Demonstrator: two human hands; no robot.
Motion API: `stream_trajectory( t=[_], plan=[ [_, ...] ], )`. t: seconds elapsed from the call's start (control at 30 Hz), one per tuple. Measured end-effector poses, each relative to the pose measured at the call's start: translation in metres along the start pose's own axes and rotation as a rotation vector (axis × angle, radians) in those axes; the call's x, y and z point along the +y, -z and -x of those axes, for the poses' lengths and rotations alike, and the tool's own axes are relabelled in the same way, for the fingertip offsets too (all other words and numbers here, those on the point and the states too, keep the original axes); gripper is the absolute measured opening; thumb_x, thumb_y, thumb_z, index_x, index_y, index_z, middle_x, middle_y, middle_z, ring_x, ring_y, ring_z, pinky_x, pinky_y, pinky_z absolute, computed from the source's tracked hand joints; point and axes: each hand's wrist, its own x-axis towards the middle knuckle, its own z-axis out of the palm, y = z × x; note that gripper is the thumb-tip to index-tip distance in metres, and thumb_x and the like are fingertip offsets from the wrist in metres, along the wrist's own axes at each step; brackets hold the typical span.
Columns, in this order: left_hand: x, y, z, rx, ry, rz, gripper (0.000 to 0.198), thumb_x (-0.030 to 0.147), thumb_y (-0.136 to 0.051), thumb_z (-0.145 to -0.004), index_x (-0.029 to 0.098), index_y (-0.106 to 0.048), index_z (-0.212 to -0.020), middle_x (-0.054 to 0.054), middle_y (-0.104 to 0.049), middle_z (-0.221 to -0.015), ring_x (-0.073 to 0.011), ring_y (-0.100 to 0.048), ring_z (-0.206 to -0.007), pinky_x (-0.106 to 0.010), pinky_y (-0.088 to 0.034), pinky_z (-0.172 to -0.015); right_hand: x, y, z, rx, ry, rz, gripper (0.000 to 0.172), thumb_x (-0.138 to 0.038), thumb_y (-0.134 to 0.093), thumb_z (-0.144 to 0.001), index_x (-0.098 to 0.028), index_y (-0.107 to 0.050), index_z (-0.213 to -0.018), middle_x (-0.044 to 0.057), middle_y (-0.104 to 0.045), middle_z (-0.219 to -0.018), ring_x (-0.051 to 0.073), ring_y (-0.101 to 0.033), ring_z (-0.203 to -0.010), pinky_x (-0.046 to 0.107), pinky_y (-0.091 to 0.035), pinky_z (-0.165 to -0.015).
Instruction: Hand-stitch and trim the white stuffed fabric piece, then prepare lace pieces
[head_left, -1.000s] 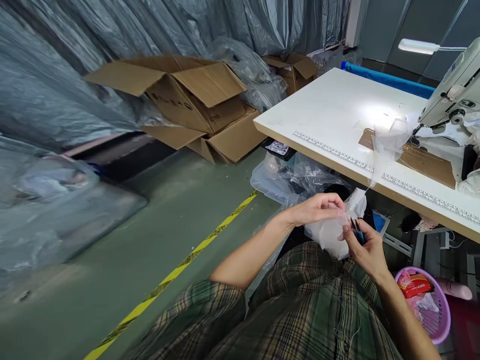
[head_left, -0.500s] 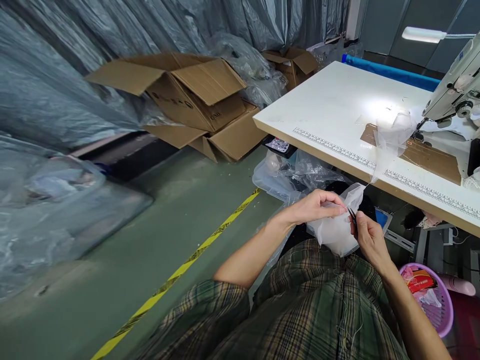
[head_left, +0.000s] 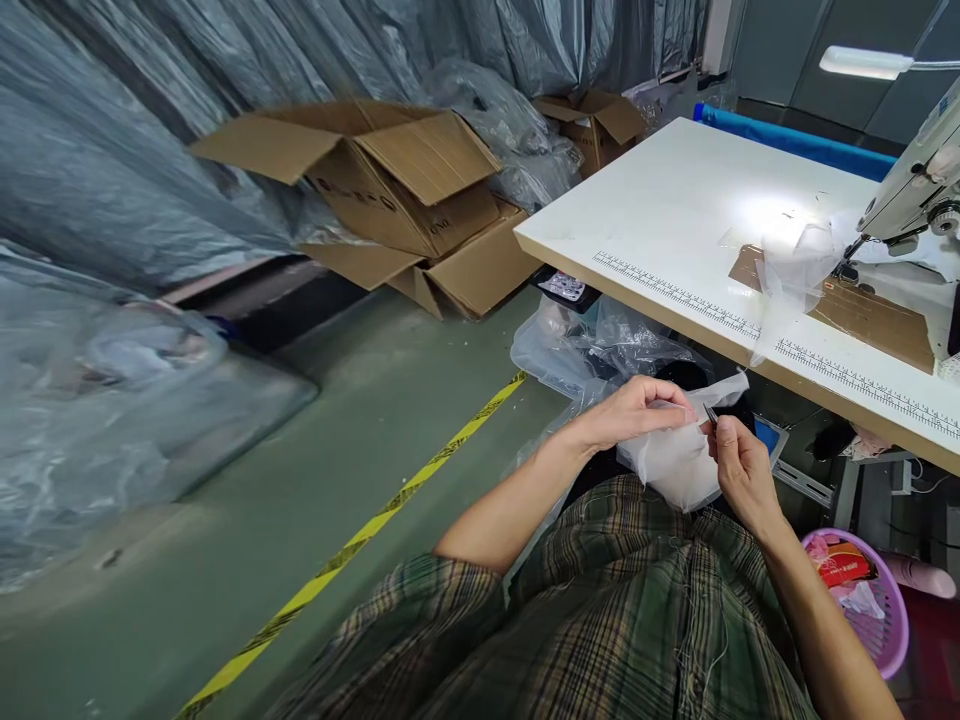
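- Head view: left hand point(head_left: 637, 415) pinched on white fabric point(head_left: 679, 465), held over lap, below counter point(head_left: 675, 215) edge.
- Right hand point(head_left: 739, 470) closed round small snips point(head_left: 709, 413), tips touching fabric just beside left fingertips.
- Step, judged: trimming at fabric edge; next cut needs fabric kept taut, blades clear of fingertips.
- Count: two hands, one fabric piece, one snips.
- Beyond left hand: three boxes point(head_left: 390, 180); beside right forearm, one basket point(head_left: 874, 610).

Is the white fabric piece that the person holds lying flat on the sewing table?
No, the white fabric piece is held over the lap by the left hand and the right hand, below the edge of the sewing table.
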Motion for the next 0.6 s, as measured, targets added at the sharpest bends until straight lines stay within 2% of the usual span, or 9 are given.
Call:
stream_trajectory(
  t=[0.1,0.23,0.33,0.4,0.5,0.6],
  plan=[
    [0.000,-0.001,0.000,0.006,0.019,0.014,0.027,0.039,-0.076,-0.073,0.013,-0.071,-0.077,-0.001,-0.067,-0.073,-0.0110,-0.056,-0.070,-0.022,-0.043,-0.067,-0.003,0.001,0.002,-0.010,0.056,0.085,0.050,-0.063,-0.040,-0.096,-0.022,-0.061,-0.076,-0.001,-0.054,-0.061,0.015,-0.046,-0.056,0.027,-0.034,-0.054],
    [0.000,-0.002,0.001,-0.007,0.016,-0.029,0.026,0.039,-0.074,-0.075,0.013,-0.071,-0.076,-0.001,-0.066,-0.071,-0.0106,-0.055,-0.067,-0.022,-0.041,-0.063,-0.004,-0.001,0.000,0.021,0.086,0.160,0.046,-0.060,-0.045,-0.095,-0.023,-0.057,-0.070,-0.003,-0.048,-0.056,0.013,-0.040,-0.051,0.027,-0.030,-0.051],
    [0.002,-0.002,0.004,0.003,-0.023,-0.066,0.025,0.037,-0.075,-0.076,0.013,-0.072,-0.077,-0.002,-0.069,-0.075,-0.0121,-0.059,-0.071,-0.022,-0.044,-0.065,-0.002,-0.003,0.000,0.057,0.041,0.082,0.053,-0.066,-0.041,-0.094,-0.023,-0.055,-0.067,-0.003,-0.047,-0.055,0.013,-0.039,-0.051,0.027,-0.031,-0.051],
    [0.002,-0.003,0.008,0.020,-0.023,-0.064,0.027,0.039,-0.075,-0.077,0.013,-0.071,-0.078,-0.002,-0.069,-0.073,-0.0122,-0.060,-0.070,-0.022,-0.045,-0.065,-0.002,-0.004,0.003,0.041,0.006,-0.039,0.057,-0.072,-0.040,-0.092,-0.022,-0.060,-0.075,-0.001,-0.051,-0.061,0.015,-0.044,-0.057,0.027,-0.036,-0.054],
    [0.001,-0.008,0.022,0.093,0.008,0.020,0.038,0.049,-0.075,-0.078,0.012,-0.067,-0.083,-0.002,-0.069,-0.069,-0.0115,-0.060,-0.062,-0.022,-0.046,-0.062,-0.005,-0.007,0.011,-0.068,-0.014,-0.241,0.057,-0.076,-0.052,-0.084,-0.021,-0.064,-0.089,0.002,-0.059,-0.072,0.017,-0.053,-0.067,0.028,-0.045,-0.061],
    [-0.002,-0.016,0.039,0.270,0.013,0.121,0.049,0.061,-0.074,-0.077,0.014,-0.061,-0.086,-0.003,-0.071,-0.070,-0.0113,-0.060,-0.058,-0.022,-0.047,-0.059,-0.011,-0.012,0.016,-0.113,-0.090,-0.342,0.052,-0.070,-0.072,-0.071,-0.021,-0.066,-0.087,0.002,-0.061,-0.073,0.017,-0.055,-0.068,0.028,-0.047,-0.061]
  ],
)
